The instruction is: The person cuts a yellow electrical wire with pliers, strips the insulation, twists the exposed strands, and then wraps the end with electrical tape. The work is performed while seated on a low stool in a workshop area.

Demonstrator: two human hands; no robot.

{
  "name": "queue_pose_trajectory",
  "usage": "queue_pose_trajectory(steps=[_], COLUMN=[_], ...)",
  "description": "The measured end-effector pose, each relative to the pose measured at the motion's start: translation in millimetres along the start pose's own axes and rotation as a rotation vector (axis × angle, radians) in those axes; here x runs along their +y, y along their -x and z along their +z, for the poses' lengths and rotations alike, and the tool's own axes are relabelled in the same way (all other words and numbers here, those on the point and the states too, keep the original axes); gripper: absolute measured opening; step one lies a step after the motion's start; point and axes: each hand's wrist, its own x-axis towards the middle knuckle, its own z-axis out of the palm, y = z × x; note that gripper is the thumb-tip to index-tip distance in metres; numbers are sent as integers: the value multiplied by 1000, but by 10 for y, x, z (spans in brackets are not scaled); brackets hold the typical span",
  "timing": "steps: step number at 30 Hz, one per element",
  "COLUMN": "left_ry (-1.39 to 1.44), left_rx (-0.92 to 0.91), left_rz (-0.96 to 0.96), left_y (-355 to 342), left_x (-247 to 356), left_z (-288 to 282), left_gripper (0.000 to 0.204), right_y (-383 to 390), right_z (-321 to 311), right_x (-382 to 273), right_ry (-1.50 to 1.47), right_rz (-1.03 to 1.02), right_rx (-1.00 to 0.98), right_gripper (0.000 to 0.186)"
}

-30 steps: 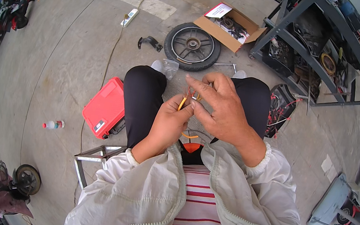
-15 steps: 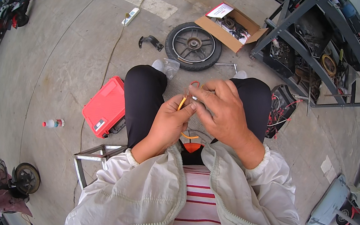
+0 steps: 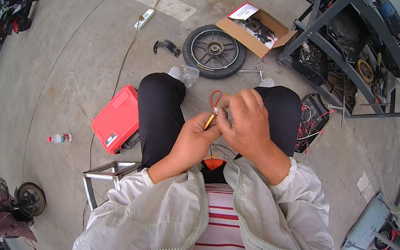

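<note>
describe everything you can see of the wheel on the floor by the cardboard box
The wheel lies flat on the concrete floor, beyond the person's feet. It has a black, rubber-looking tyre, a dark, metal-looking rim with a paler edge, several spokes and a round hub at the centre. The open cardboard box overlaps its upper right in this view; whether they touch is unclear. A clear plastic bag lies near its lower left.

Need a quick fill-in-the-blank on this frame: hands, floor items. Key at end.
1. The left hand pinches a yellow wire; the wire loop beyond it is coloured ____.
2. The hard case lies on the person's ____ side.
3. The open box beside the wheel is made of ____.
4. The power strip is mainly ____ in colour.

Missing words: red; left; cardboard; white.
</note>
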Motion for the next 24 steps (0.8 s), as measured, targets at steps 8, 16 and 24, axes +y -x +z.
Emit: queue_pose_trajectory(steps=[8, 16, 24], left_ry=[224, 269, 294], left_rx=[58, 27, 48], left_rz=[-256, -195, -208], left_y=[41, 7, -10], left_x=[136, 119, 110], left_z=[-38, -62, -74], left_gripper=[11, 11, 13], right_y=[-194, 50, 119], right_z=[-285, -78, -87], right_x=[169, -29, -47], right_ry=[-128, -34, 48], right_rz=[108, -9, -71], right_rx=[-11, -263, -147], right_gripper=[21, 42, 38])
